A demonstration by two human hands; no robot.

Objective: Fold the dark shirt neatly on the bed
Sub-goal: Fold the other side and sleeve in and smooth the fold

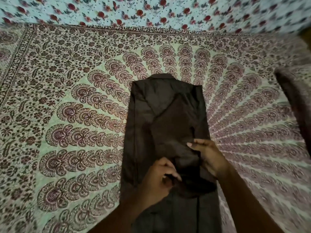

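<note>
the dark shirt (165, 118) lies on the bed (67, 98) as a narrow strip, sides turned in. well below its collar (159, 77), the left hand (159, 177) pinches a sleeve end while the right hand (207, 157) grips the same fold, likely to lay it straight.

Bare left hand (158, 177) (right hand (207, 157) likewise)

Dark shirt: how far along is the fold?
Done: the dark shirt lies flat on the bedspread, both sides folded in to a narrow strip, collar at the far end. In hand: the left hand and right hand grip loose fabric, probably a sleeve end, over its lower half. Left: folding the long strip crosswise.
</note>
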